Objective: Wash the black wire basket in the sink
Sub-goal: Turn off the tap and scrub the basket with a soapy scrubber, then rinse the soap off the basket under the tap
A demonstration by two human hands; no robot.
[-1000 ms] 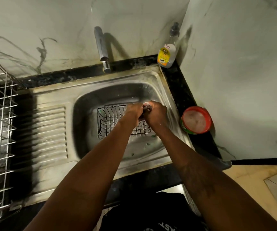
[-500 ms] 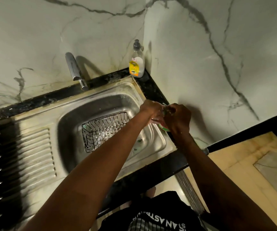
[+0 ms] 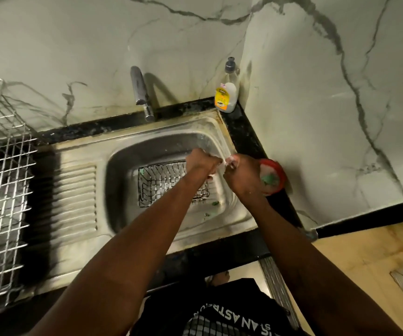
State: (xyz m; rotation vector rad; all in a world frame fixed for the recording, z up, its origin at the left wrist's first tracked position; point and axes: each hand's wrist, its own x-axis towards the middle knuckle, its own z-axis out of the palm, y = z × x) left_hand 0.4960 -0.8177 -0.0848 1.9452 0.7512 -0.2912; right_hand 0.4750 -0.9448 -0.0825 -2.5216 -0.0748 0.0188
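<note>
Wire basket (image 3: 161,183) partly behind left hand (image 3: 201,163)

A person's left hand (image 3: 201,163) and right hand (image 3: 241,177) nearly meet, fingers curled, over the sink (image 3: 147,139); any grip is blurred. The black wire basket (image 3: 161,183) lies beneath the left hand, a red tub (image 3: 275,175) just beyond the right.

Marbled white walls (image 3: 74,44), blk counter (image 3: 245,138), tan floor (image 3: 365,263)
</note>
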